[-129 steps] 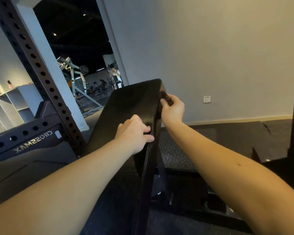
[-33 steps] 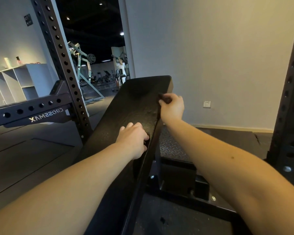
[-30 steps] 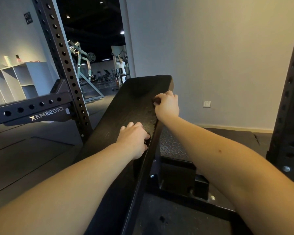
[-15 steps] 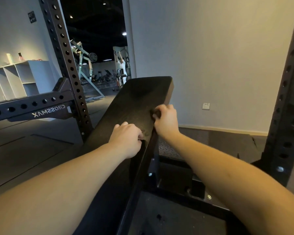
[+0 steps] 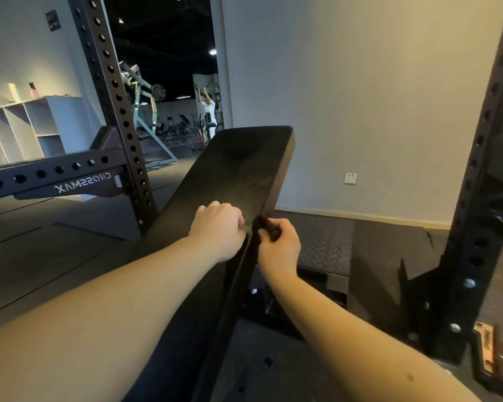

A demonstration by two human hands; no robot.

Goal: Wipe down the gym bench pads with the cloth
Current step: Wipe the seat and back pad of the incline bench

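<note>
Between rack uprights (image 5: 119,111), right hand (image 5: 279,246) pinches a dark cloth (image 5: 266,226) against the side edge of the bench pad (image 5: 233,175); left hand (image 5: 218,230) grips the pad just beside it.

The scene is dim overall, with soft warm light falling on the pale wall (image 5: 389,97) to the right and a cooler, greyer cast on the shelf unit (image 5: 26,126) at far left. The doorway (image 5: 163,68) opens onto a near-black room pricked by small ceiling lights (image 5: 212,52) that flare slightly. The black bench pad (image 5: 238,175) swallows most detail, showing only a faint greenish sheen beside the left hand (image 5: 218,227); the cloth (image 5: 266,226) in the right hand (image 5: 279,245) reads as a dark lump. Both forearms are evenly lit and stretch broad toward the bottom corners. Wide-angle distortion bows the rack upright (image 5: 482,169) at the right edge. Fine detail is soft and slightly smeared.
</note>
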